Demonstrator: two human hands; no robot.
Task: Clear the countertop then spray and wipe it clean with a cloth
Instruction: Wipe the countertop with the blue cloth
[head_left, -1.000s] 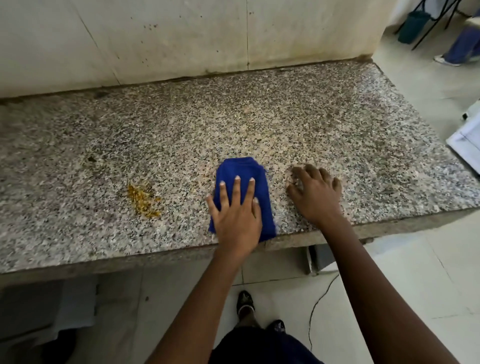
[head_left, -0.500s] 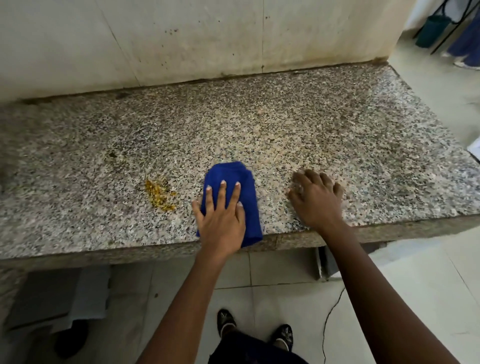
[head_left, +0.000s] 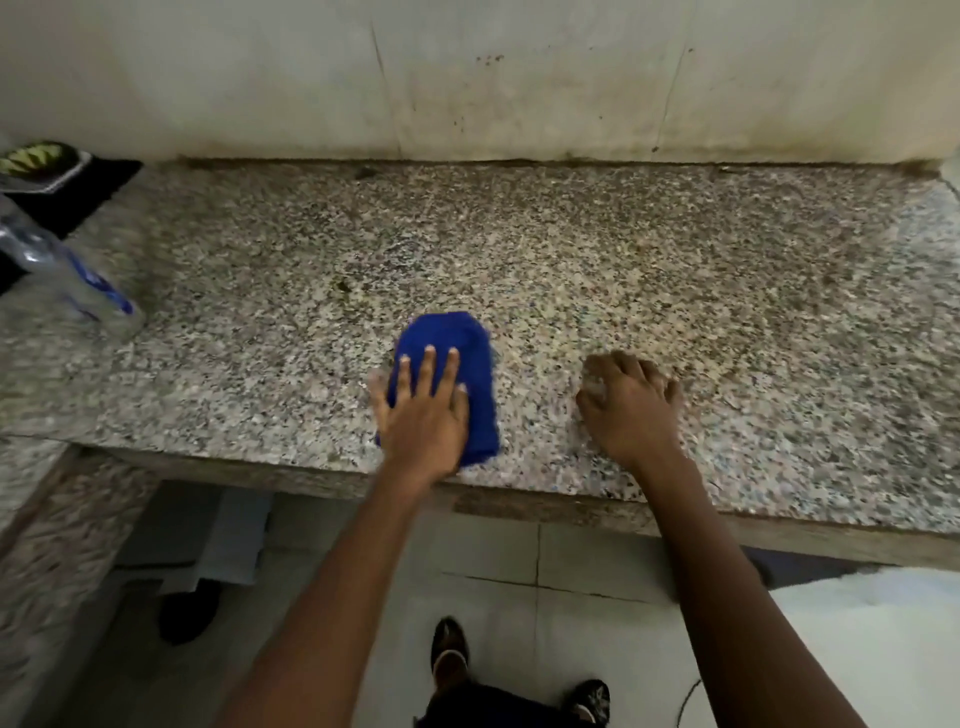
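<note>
A folded blue cloth (head_left: 470, 343) lies on the speckled granite countertop (head_left: 675, 270) near its front edge. My left hand (head_left: 423, 415) presses flat on the cloth, fingers straight and spread. To its right, my right hand (head_left: 631, 410) rests on the bare stone with bent fingers and holds nothing. A small dark spot (head_left: 343, 285) marks the stone just beyond the cloth. No yellow stain shows on the stone.
A clear plastic bottle (head_left: 67, 280) with a blue label stands at the counter's left end, beside a black mat (head_left: 98, 187) that carries a dark dish (head_left: 41, 163). A stained wall (head_left: 519, 78) backs the counter. The tiled floor (head_left: 571, 623) and my shoes are below.
My left hand has slid the cloth left along the front edge, over the spot where the yellow stain lay. The view has swung left, and the bottle and mat now show.
</note>
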